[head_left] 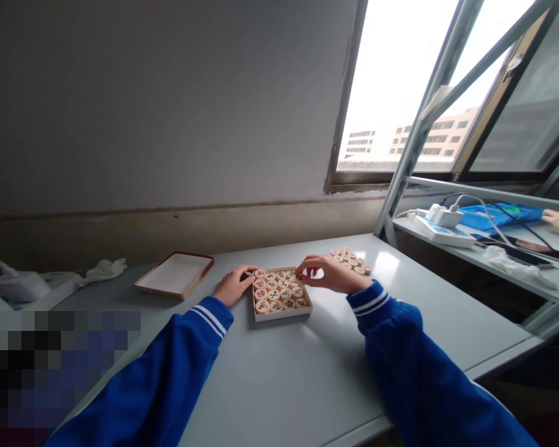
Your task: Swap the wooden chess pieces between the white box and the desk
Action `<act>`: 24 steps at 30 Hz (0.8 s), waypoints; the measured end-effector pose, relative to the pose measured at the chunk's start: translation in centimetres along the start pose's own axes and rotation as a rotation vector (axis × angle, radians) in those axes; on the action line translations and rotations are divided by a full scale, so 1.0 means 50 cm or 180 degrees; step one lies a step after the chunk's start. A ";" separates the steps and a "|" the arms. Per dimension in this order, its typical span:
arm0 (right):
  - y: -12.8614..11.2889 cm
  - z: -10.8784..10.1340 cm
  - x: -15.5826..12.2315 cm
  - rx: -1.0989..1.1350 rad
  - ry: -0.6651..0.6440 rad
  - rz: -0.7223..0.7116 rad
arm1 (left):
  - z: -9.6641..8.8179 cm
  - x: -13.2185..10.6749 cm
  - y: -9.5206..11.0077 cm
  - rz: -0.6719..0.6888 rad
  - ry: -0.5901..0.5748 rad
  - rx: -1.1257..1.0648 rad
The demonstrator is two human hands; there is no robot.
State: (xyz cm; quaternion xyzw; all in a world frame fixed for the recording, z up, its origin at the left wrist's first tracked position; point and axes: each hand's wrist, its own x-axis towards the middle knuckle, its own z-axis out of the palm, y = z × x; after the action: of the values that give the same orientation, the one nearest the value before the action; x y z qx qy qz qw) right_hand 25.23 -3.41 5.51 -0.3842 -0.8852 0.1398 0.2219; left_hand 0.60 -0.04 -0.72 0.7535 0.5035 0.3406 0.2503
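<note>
A shallow box point(282, 315) of round wooden chess pieces with red and black characters lies on the grey table point(279, 372). My left hand point(233, 285) rests against the box's left edge, fingers curled on its far left corner. My right hand point(330, 273) hovers at the box's far right corner, fingers pinched over a piece there. Several loose pieces point(350, 259) lie in a cluster just beyond my right hand. Both arms wear blue sleeves with white cuff stripes.
The box lid point(174, 274) lies upside down to the left. A white glove point(103, 270) and a white bag point(16, 285) lie at the far left. A metal shelf at the right carries a power strip point(440, 230), cables and a blue item point(498, 217).
</note>
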 end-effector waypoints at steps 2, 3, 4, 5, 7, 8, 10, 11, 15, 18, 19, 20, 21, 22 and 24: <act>0.029 -0.034 -0.020 -0.0327 0.0200 0.0375 | 0.001 0.001 -0.003 -0.0001 0.0008 0.0018; 0.044 -0.049 -0.032 -0.0418 0.0244 0.0600 | 0.001 0.002 -0.004 -0.0003 0.0000 0.0022; 0.059 -0.062 -0.044 -0.0464 0.0254 0.0818 | 0.001 0.002 -0.005 -0.0001 -0.0009 0.0023; 0.072 -0.073 -0.055 -0.0484 0.0240 0.0995 | 0.001 0.002 -0.005 0.0002 -0.0016 0.0020; 0.096 -0.086 -0.075 -0.0511 0.0177 0.1182 | 0.001 0.003 -0.005 0.0010 -0.0030 0.0011; 0.105 -0.089 -0.083 -0.0537 0.0160 0.1222 | 0.001 0.003 -0.005 0.0010 -0.0027 0.0011; 0.120 -0.091 -0.091 -0.0594 0.0082 0.1252 | 0.001 0.002 -0.003 -0.0011 -0.0012 0.0025; 0.125 -0.090 -0.093 -0.0619 0.0027 0.1287 | 0.001 0.002 -0.002 -0.0022 -0.0009 0.0032; 0.131 -0.084 -0.090 -0.0616 -0.0114 0.1452 | -0.001 0.002 0.001 -0.0050 -0.0040 0.0049; 0.136 -0.079 -0.087 -0.0535 -0.0142 0.1423 | -0.002 0.002 0.000 -0.0049 -0.0061 0.0053; 0.139 -0.078 -0.088 -0.0550 -0.0151 0.1406 | -0.001 0.002 0.000 -0.0027 -0.0050 0.0052; 0.144 -0.077 -0.089 -0.0600 -0.0144 0.1401 | -0.001 0.002 -0.001 0.0000 -0.0034 0.0053; 0.149 -0.076 -0.090 -0.0693 -0.0123 0.1409 | -0.001 0.002 -0.001 0.0023 -0.0017 0.0055; 0.154 -0.076 -0.092 -0.0813 -0.0096 0.1425 | 0.000 0.002 -0.001 0.0032 -0.0003 0.0057; 0.161 -0.076 -0.095 -0.0997 -0.0058 0.1469 | 0.000 0.002 -0.001 0.0013 0.0005 0.0058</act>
State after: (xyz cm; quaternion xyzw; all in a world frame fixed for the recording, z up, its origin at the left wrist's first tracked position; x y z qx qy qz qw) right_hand 34.98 -1.27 4.09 -0.6041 -0.7870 0.0516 0.1141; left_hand 0.61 0.09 -0.73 0.7565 0.5053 0.3372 0.2423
